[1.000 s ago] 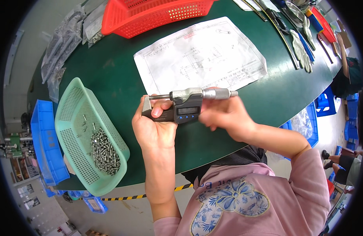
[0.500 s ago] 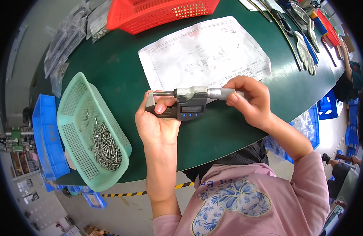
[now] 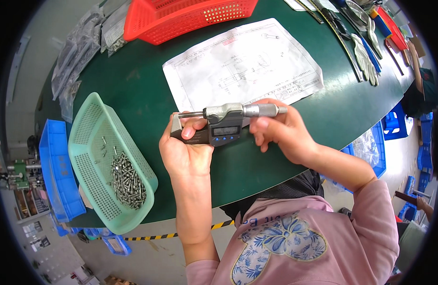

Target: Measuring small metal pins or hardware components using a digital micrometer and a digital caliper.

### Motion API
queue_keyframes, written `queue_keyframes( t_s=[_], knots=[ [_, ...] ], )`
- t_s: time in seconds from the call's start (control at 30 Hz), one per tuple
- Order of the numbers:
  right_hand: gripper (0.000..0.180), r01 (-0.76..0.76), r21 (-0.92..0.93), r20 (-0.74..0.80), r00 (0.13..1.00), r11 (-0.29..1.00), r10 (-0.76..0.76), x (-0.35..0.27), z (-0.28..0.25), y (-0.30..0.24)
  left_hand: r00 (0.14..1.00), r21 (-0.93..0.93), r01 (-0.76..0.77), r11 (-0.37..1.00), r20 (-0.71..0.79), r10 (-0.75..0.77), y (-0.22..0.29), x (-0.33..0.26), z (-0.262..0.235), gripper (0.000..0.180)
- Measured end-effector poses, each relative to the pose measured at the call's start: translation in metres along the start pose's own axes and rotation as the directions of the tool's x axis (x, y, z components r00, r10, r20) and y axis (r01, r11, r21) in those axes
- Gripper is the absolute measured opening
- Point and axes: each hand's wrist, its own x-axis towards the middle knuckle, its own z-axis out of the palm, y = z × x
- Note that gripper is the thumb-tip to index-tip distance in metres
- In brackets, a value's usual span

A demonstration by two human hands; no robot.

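Both hands grip the digital micrometer (image 3: 219,126) above the bench (image 3: 133,90): left hand (image 3: 185,152) wrapped around its frame, right hand (image 3: 280,133) pinching the thimble. Overturning could skew the reading; any small part between the anvils could drop beside the green basket (image 3: 93,142).

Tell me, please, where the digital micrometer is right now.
In the head view's centre, the digital micrometer is held between left hand and right hand, just below the drawing sheet.

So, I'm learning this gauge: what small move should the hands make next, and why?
Probably turn the thimble a little with the right hand, since its fingers sit on that knurled end. The left hand grips the digital micrometer by its frame, thumb at the jaw gap; whether a part sits there cannot be told.
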Motion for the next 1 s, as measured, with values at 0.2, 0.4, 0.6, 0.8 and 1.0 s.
queue_keyframes(
  t_s=[0.2,0.4,0.6,0.8,1.0],
  knots=[
    [0.029,0.006,-0.065,0.156,0.988,0.998,0.004,0.006,0.026,0.013,1.0,-0.016,0.027,1.0,0.009,-0.027,-0.001,0.0,-0.001,0.018],
    [0.021,0.047,-0.045,0.081,0.996,0.998,-0.044,0.009,0.032,0.014,0.999,-0.058,0.037,0.998,-0.014,-0.038,-0.003,-0.004,0.003,0.017],
    [0.022,0.055,-0.041,0.1,0.994,0.998,-0.051,0.009,0.029,0.017,0.999,-0.048,0.034,0.998,0.021,-0.033,-0.004,-0.003,0.002,0.017],
    [0.028,0.1,0.118,-0.098,0.991,0.988,-0.089,0.005,0.02,0.011,0.999,-0.044,0.02,0.999,0.041,-0.019,0.004,0.0,-0.005,0.016],
    [0.028,0.36,-0.055,-0.148,0.92,0.932,-0.364,0.004,0.001,0.003,0.999,-0.039,0.015,0.999,0.04,-0.014,0.006,0.0,-0.001,0.016]
  ],
)
